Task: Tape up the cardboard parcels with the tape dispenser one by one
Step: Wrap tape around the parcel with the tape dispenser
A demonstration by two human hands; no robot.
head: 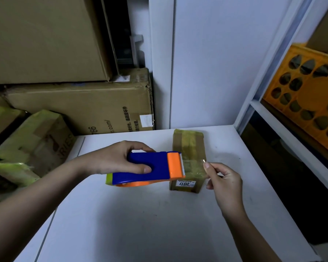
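— Blue and orange plastic, that tape dispenser (150, 168): the left hand (119, 157) wraps its body, thumb on the near side, holding it above the worktop (140, 224) just left of the small cardboard parcel (187, 161).

— And the right hand (222, 183)?

— Its grip pinches the free end of the clear tape (194, 167), drawn taut from the serrated blade across the parcel's top. The parcel sits toward the worktop's far right corner, a strip already along its length, a "2017" label (185, 183) at its near end.

— How will it handle?

— Light, I'd judge, so it may slide when tape is pressed down; steady it by the sides. The film is thin, sticky and quick to fold on itself; hold it by the very edge.

— Anything in the way?

— Stacked cartons (80, 106) beyond the far left corner, an orange crate (311, 95) on the shelving past the right edge. Neither crowds the parcel.
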